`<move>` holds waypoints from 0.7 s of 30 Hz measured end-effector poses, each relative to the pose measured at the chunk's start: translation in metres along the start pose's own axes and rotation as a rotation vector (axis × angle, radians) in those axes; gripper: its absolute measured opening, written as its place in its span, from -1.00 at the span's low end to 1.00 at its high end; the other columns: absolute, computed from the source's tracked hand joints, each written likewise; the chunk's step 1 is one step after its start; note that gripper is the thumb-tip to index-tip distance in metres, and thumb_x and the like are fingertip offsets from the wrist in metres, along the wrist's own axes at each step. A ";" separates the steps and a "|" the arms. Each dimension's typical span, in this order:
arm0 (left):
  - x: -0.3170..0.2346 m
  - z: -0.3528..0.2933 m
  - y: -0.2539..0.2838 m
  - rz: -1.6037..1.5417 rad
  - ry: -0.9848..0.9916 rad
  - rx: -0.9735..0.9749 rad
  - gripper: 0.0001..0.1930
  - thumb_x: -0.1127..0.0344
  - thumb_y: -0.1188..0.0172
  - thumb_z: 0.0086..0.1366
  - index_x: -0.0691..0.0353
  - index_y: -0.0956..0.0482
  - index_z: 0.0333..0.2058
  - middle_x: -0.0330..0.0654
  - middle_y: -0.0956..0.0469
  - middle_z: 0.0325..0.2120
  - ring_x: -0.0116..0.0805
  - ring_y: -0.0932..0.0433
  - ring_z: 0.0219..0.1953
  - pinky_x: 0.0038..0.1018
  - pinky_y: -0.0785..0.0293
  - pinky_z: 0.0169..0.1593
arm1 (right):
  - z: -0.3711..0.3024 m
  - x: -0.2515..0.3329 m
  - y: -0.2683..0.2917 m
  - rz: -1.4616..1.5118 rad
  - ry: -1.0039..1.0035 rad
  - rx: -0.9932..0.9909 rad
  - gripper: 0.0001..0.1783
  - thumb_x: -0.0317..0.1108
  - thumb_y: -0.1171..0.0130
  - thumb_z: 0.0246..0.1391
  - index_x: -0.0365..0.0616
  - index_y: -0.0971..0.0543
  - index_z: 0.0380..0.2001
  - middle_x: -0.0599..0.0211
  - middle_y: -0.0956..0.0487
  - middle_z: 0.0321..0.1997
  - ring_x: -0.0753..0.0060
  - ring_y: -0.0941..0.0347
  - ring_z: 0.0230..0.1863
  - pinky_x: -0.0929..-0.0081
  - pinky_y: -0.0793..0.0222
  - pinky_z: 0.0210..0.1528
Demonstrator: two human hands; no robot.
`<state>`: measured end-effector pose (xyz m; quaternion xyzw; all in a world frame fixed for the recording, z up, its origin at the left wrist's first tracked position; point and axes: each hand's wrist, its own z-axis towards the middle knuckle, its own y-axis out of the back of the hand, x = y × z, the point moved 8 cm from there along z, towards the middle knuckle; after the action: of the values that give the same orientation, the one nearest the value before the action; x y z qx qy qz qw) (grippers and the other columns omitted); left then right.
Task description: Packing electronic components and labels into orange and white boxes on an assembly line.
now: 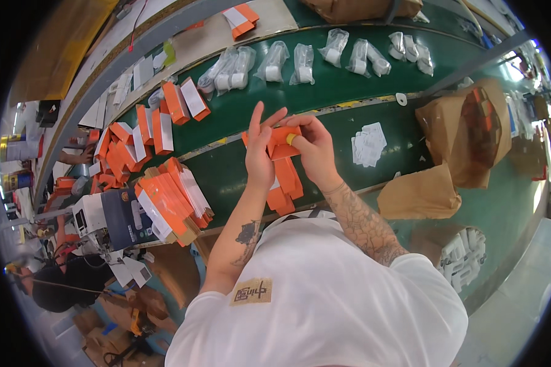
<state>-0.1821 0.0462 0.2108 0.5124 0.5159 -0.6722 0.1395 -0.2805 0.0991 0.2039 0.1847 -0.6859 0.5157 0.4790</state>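
An orange cardboard box (281, 147) is up in front of my chest, between both hands. My left hand (260, 160) holds its left side, with two fingers stretched up past it and the thumb across it. From the right, my right hand (317, 147) pinches the box edge; a yellow cover (291, 139) is on its thumb. Some lower fingers are hidden behind the box. Beneath my hands more orange boxes (286, 183) lie on the green bench (226, 183). A loose pile of white paper slips (368, 145) lies to the right.
Stacked orange cartons (174, 199) stand at left, near standing orange boxes (177, 104). Clear-bagged white items (273, 61) line the far green surface. A brown paper bag (465, 134) stands at right, above a box of white parts (462, 257). A metal post (480, 61) slants across far right.
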 end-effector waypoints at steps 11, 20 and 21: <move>-0.011 -0.008 0.004 -0.119 -0.034 -0.153 -0.48 0.12 0.21 0.43 0.23 -0.15 0.27 -0.02 -0.35 0.16 -0.25 -0.37 0.14 -0.34 -0.23 0.24 | -0.008 0.008 -0.013 0.110 -0.047 0.060 -0.71 -0.72 0.13 -0.05 -0.32 -0.47 -0.24 0.15 -0.53 -0.06 0.40 -0.46 -0.02 0.45 -0.33 0.13; 0.067 -0.041 0.027 -0.358 0.738 -0.281 -0.64 0.12 0.12 0.34 0.17 -0.41 -0.01 -0.17 -0.49 -0.07 -0.25 -0.48 0.00 -0.26 -0.39 0.06 | -0.025 -0.009 -0.002 -0.182 -0.071 0.150 -0.66 -0.70 0.19 -0.01 -0.32 -0.50 -0.20 0.22 -0.57 -0.13 0.44 -0.47 -0.07 0.48 -0.32 0.12; 0.074 -0.040 0.027 -0.389 0.745 -0.227 -0.60 0.11 0.09 0.32 0.16 -0.39 0.04 -0.15 -0.45 0.00 -0.23 -0.44 0.06 -0.22 -0.35 0.11 | -0.025 -0.004 -0.002 -0.324 -0.039 0.204 -0.66 -0.69 0.20 -0.01 -0.31 -0.50 -0.20 0.24 -0.57 -0.13 0.45 -0.47 -0.07 0.48 -0.33 0.11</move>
<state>-0.1732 0.0938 0.1363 0.5947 0.6885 -0.3942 -0.1297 -0.2651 0.1191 0.2015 0.3505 -0.6006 0.4948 0.5212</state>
